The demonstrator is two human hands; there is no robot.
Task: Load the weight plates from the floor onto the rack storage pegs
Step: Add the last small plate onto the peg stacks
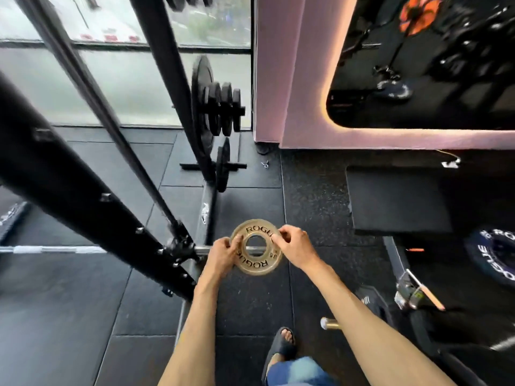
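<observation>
now both hands, left hand (223, 253) and right hand (295, 246), pinch the gold plate (256, 264) by its rim.

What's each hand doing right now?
Left hand: gripping the left edge of the small plate.
Right hand: pinching the same plate's right edge.

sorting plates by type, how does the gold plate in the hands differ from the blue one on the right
The gold plate is tan with dark lettering; the blue plate is dark blue with white lettering. The gold plate is held up, the left hand and right hand gripping its rim; the blue plate sits low by the floor, untouched. The gold plate shows whole; the blue plate is cut off by the frame edge. Both read ROGUE.
</observation>
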